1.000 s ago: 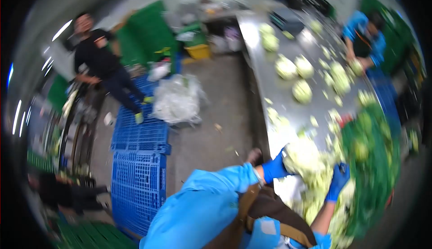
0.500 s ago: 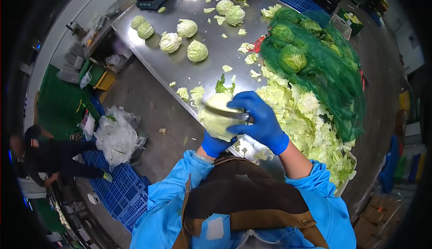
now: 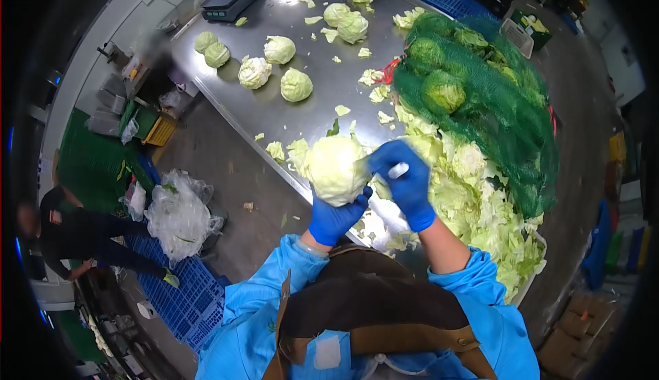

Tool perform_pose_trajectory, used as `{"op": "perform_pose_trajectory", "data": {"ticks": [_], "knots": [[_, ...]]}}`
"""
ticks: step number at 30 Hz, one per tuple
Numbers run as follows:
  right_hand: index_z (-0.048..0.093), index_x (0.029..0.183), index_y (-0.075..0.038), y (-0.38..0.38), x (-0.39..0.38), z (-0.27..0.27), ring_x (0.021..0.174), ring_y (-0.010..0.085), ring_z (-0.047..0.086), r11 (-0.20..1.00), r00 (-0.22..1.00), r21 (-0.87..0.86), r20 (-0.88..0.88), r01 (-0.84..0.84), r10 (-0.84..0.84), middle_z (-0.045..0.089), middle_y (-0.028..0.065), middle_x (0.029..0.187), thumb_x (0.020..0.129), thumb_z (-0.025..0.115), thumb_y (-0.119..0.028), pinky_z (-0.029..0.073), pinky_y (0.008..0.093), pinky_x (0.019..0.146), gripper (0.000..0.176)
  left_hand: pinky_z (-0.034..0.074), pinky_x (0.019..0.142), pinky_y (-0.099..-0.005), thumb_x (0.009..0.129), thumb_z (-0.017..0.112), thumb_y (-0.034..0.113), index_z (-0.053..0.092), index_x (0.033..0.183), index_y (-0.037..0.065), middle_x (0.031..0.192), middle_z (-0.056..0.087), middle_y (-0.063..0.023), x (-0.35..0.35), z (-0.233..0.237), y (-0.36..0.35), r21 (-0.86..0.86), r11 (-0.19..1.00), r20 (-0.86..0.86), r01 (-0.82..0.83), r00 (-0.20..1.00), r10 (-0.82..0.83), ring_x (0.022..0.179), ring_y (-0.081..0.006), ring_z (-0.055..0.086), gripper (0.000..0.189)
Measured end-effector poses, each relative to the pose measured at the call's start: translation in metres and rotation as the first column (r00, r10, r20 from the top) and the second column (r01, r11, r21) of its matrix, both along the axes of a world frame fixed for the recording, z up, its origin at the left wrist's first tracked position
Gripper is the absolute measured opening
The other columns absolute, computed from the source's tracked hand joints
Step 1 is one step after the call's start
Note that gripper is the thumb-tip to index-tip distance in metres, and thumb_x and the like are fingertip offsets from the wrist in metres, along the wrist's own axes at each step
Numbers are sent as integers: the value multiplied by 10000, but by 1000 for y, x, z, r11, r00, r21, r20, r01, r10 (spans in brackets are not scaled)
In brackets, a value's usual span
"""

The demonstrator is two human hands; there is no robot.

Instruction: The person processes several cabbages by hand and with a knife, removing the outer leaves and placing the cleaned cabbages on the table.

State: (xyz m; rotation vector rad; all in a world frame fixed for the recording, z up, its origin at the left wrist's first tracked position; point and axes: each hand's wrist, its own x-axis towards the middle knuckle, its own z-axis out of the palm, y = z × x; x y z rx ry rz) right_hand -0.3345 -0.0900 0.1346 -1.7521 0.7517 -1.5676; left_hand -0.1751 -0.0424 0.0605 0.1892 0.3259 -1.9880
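Observation:
A pale green cabbage rests in my left hand, which cups it from below over the near edge of the steel table. My right hand, in a blue glove like the left, is wrapped around a knife just right of the cabbage. Only the pale end of its handle shows; the blade is hidden. Trimmed leaves lie heaped to the right of this hand. Small leaf scraps lie just left of the cabbage.
Several cabbages sit across the steel table, with a scale at its far left corner. A green net bag of cabbages lies at right. On the floor at left are blue pallets, plastic wrap and a person.
My right hand has drawn the knife off the cabbage to the right, so the blade no longer shows. The cabbage has turned in my left hand, and its leafy green tip is gone from view.

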Motion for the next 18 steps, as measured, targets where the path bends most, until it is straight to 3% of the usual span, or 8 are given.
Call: {"op": "perform_pose_trajectory", "data": {"ticks": [2, 4, 6, 8, 10, 13, 16, 18], "knots": [[648, 958, -46, -14, -28, 13, 651, 32, 487, 825, 925, 532, 184, 191, -333, 596, -28, 832, 813, 682, -56, 395, 199, 556, 149, 519, 707, -314, 902, 458, 443, 376, 1346, 87, 1267, 464, -165, 2, 9, 4, 36, 997, -145, 70, 987, -64, 917, -273, 531, 575], [634, 1030, -46, -23, -43, 18, 641, 10, 431, 867, 946, 381, -160, 322, -281, 608, -29, 924, 766, 697, 11, 385, 174, 589, 277, 524, 671, -285, 920, 450, 425, 331, 1387, 94, 1328, 426, -179, 7, 11, 7, 49, 993, -193, 105, 977, -94, 870, -269, 546, 585], [612, 1118, -64, -13, -25, 9, 697, 22, 419, 906, 998, 420, 52, -42, 22, 592, -32, 1032, 724, 740, -7, 398, 179, 639, 419, 537, 644, -287, 916, 458, 428, 315, 1396, 107, 1316, 442, -172, 16, 5, 9, -38, 984, -194, 174, 965, -178, 863, -260, 555, 595], [591, 1171, -70, 1, -13, 17, 889, 103, 515, 798, 969, 584, -75, -148, 235, 576, 8, 1098, 654, 805, -76, 445, 236, 784, 560, 545, 629, -326, 906, 478, 437, 327, 1383, 116, 1286, 469, -160, 29, -46, 8, -94, 980, 31, 178, 984, -176, 893, -282, 571, 595], [610, 1143, -65, -1, -3, 20, 944, 172, 517, 897, 939, 409, -210, -168, 272, 553, 41, 1012, 640, 818, -127, 417, 296, 860, 548, 539, 627, -325, 904, 481, 453, 364, 1356, 117, 1251, 497, -147, 20, -59, 1, -230, 941, 276, 248, 944, -182, 899, -274, 576, 575], [570, 769, -26, 8, -2, 4, 653, 114, 562, 746, 973, 625, 121, -229, 197, 596, 36, 737, 686, 736, 32, 470, 269, 600, 195, 530, 624, -325, 901, 485, 476, 421, 1315, 119, 1197, 539, -128, 12, -80, 3, -314, 920, 319, 234, 939, -130, 909, -264, 584, 551], [586, 755, -26, 11, -12, 9, 583, 99, 523, 744, 968, 658, -92, -117, 233, 554, 31, 675, 691, 678, 42, 419, 226, 531, 131, 521, 620, -324, 898, 490, 500, 477, 1273, 121, 1143, 581, -109, 16, -89, 12, -332, 928, 171, 167, 979, -115, 918, -253, 592, 534], [510, 691, -67, 3, -25, -11, 577, 57, 447, 784, 938, 518, 246, -342, 246, 457, -10, 665, 764, 611, -24, 350, 207, 496, 132, 513, 620, -308, 914, 458, 475, 383, 1358, 113, 1324, 458, -131, 21, -58, 16, -285, 952, -70, 113, 988, -138, 895, -258, 572, 578]]}}
